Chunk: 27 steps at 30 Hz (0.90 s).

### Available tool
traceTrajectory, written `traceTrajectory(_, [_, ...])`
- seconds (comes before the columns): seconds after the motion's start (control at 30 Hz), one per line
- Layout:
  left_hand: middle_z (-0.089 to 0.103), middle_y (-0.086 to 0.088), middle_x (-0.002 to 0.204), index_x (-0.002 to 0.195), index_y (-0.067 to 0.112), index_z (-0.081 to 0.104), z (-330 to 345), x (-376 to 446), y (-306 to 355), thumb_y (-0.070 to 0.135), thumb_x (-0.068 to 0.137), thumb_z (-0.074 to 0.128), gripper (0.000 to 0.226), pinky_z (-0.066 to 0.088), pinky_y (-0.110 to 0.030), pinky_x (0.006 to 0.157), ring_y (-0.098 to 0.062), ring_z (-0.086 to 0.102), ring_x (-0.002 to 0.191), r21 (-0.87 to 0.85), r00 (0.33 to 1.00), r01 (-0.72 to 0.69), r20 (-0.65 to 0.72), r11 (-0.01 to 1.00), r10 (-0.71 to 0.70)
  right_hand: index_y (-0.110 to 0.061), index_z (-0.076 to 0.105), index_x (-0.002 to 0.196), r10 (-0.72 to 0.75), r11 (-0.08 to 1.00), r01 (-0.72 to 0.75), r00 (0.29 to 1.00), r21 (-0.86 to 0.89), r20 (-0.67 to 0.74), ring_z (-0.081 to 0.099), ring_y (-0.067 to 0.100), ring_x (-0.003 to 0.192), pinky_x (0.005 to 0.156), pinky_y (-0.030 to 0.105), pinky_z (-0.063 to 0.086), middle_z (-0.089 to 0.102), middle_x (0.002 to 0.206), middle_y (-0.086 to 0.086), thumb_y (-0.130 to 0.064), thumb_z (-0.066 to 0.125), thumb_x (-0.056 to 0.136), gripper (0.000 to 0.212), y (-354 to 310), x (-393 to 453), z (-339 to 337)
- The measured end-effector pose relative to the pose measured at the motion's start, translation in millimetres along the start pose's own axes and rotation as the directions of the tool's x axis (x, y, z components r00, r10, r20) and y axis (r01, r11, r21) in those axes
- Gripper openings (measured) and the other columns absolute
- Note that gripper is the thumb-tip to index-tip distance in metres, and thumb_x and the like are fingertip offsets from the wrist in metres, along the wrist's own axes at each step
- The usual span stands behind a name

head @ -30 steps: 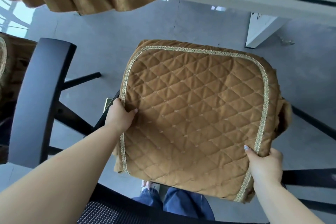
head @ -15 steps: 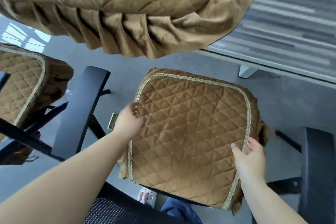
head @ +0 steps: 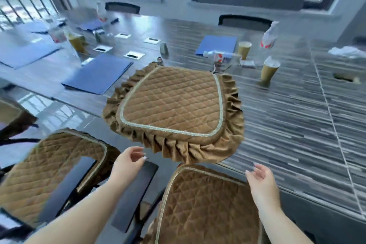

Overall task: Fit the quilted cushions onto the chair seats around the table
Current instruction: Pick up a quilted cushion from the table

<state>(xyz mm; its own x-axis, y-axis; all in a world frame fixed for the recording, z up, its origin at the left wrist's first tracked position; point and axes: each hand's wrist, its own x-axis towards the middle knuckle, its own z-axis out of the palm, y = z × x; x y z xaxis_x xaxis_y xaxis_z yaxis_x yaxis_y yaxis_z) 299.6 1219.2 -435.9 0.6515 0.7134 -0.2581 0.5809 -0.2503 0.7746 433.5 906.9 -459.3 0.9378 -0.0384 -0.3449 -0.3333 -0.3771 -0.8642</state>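
Note:
A brown quilted cushion with a ruffled skirt (head: 172, 103) lies flat on the striped table (head: 297, 124), its front hanging over the near edge. Below it a second quilted cushion (head: 206, 208) covers the chair seat right in front of me. A third cushion (head: 39, 170) covers the seat of the chair to the left. My left hand (head: 129, 164) hovers open above a black chair armrest (head: 136, 190), just short of the table cushion's ruffle. My right hand (head: 262, 182) is open over the right rim of the near cushion, holding nothing.
Blue folders (head: 99, 74), paper cups (head: 268, 73), a plastic bottle (head: 217, 55) and a white bag (head: 269, 35) are spread over the table beyond the cushion. Black chairs (head: 244, 22) stand at the far side under the windows. Glossy floor shows at left.
Both hands have let go of the cushion fitted on the near chair and lifted away from it. My view has swung up from the seat to the table top.

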Motion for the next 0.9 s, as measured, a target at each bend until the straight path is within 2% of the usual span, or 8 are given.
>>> traceTrajectory(0.23, [0.069, 0.005, 0.091, 0.105, 0.023, 0.06, -49, 41, 12, 0.016, 0.085, 0.068, 0.023, 0.047, -0.027, 0.07, -0.014, 0.064, 0.087, 0.008, 0.998, -0.042, -0.052, 0.999, 0.042, -0.011, 0.045, 0.132, -0.032, 0.999, 0.032, 0.999, -0.013, -0.004, 0.053, 0.026, 0.118, 0.101, 0.046, 0.042, 0.053, 0.133, 0.012, -0.013, 0.062, 0.09, 0.045, -51, 19, 22])
traceTrajectory(0.33, [0.069, 0.006, 0.087, 0.101, 0.022, 0.061, -60, 71, 9, 0.015, 0.084, 0.069, 0.02, 0.049, -0.031, 0.078, -0.017, 0.065, 0.089, 0.019, 0.997, -0.065, -0.039, 0.998, 0.066, -0.01, 0.046, 0.131, -0.053, 0.998, 0.051, 0.998, -0.043, -0.043, 0.052, 0.022, 0.106, 0.099, 0.045, 0.042, 0.054, 0.129, 0.014, -0.013, 0.063, 0.089, 0.045, -63, 27, 35])
traceTrajectory(0.4, [0.069, 0.005, 0.087, 0.101, 0.02, 0.061, -68, 99, 6, 0.014, 0.083, 0.069, 0.02, 0.05, -0.032, 0.08, -0.018, 0.066, 0.09, 0.009, 0.996, -0.085, -0.021, 0.996, 0.085, -0.008, 0.046, 0.131, -0.065, 0.997, 0.06, 0.993, -0.058, -0.1, 0.054, 0.026, 0.11, 0.097, 0.042, 0.041, 0.056, 0.126, 0.015, -0.012, 0.065, 0.088, 0.046, -71, 34, 50])
traceTrajectory(0.53, [0.066, 0.006, 0.086, 0.111, 0.016, 0.059, -79, 168, 7, 0.012, 0.084, 0.067, 0.028, 0.045, -0.027, 0.066, -0.015, 0.062, 0.079, 0.003, 0.988, -0.143, 0.05, 0.99, 0.143, -0.008, 0.05, 0.128, -0.074, 0.991, 0.049, 0.975, -0.12, -0.211, 0.057, 0.029, 0.111, 0.094, 0.043, 0.046, 0.059, 0.117, 0.013, -0.015, 0.069, 0.085, 0.048, -90, 48, 85])
traceTrajectory(0.6, [0.067, 0.005, 0.089, 0.114, 0.017, 0.057, -84, 199, 8, 0.013, 0.084, 0.066, 0.031, 0.045, -0.03, 0.067, -0.017, 0.06, 0.078, -0.003, 0.985, -0.154, 0.074, 0.988, 0.154, -0.011, 0.05, 0.128, -0.07, 0.987, 0.031, 0.965, -0.157, -0.252, 0.058, 0.029, 0.11, 0.095, 0.045, 0.047, 0.059, 0.121, 0.013, -0.02, 0.071, 0.083, 0.05, -100, 55, 101])
traceTrajectory(0.73, [0.068, 0.003, 0.098, 0.12, 0.015, 0.056, -91, 249, 6, 0.018, 0.084, 0.067, 0.038, 0.052, -0.034, 0.076, -0.017, 0.062, 0.093, 0.042, 0.978, -0.176, 0.117, 0.983, 0.17, -0.01, 0.049, 0.132, -0.023, 0.969, -0.04, 0.968, -0.242, -0.251, 0.055, 0.031, 0.118, 0.099, 0.042, 0.043, 0.056, 0.13, 0.016, -0.025, 0.073, 0.081, 0.058, -114, 73, 132])
traceTrajectory(0.8, [0.067, -0.002, 0.108, 0.123, 0.012, 0.056, -92, 271, 7, 0.02, 0.083, 0.069, 0.043, 0.049, -0.038, 0.09, -0.02, 0.061, 0.101, 0.054, 0.977, -0.182, 0.121, 0.982, 0.175, -0.012, 0.048, 0.134, -0.016, 0.94, -0.065, 0.972, -0.334, -0.233, 0.052, 0.032, 0.122, 0.102, 0.044, 0.041, 0.055, 0.134, 0.014, -0.033, 0.074, 0.078, 0.065, -120, 82, 150])
traceTrajectory(0.9, [0.06, -0.008, 0.126, 0.133, 0.009, 0.048, -87, 296, 9, 0.02, 0.082, 0.071, 0.057, 0.045, -0.035, 0.093, -0.024, 0.058, 0.113, 0.052, 0.974, -0.154, 0.173, 0.987, 0.143, -0.01, 0.047, 0.137, -0.002, 0.879, -0.106, 0.974, -0.465, -0.227, 0.049, 0.033, 0.125, 0.098, 0.036, 0.039, 0.054, 0.136, 0.014, -0.034, 0.073, 0.08, 0.067, -127, 91, 165])
